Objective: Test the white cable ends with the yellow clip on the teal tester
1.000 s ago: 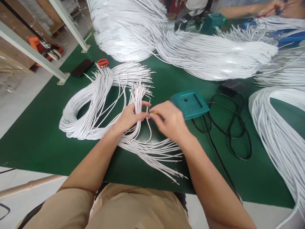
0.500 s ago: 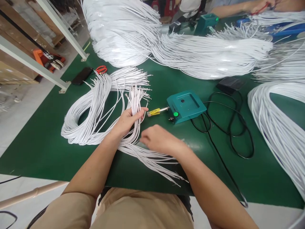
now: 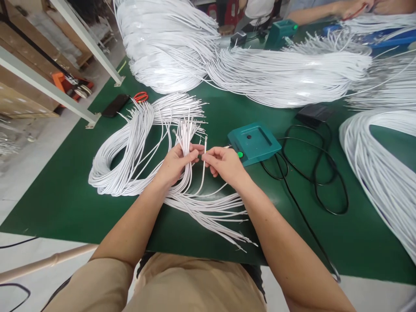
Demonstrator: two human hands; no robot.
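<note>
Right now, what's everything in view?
table: one, green, centre
cable bundle: one, white, centre
single cable: one, white, centre
hanks: several, white, left, back, right
devices: two, teal, right, back
adapters: two, black, right, back
cords: several, black, right
scissors: one, red, left
phone-like slab: one, black, left
posts: two, white, left
pallet truck: one, orange, left
boxes: several, brown, left
co-worker's arm: one, bare, back right
left hand: one, bare, around cable bundle
right hand: one, bare, pinching single cable

Plain tan short-sleeved shirt (image 3: 198, 284)

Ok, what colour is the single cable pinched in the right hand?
White; the cable in the right hand shows best in the head view.
</note>
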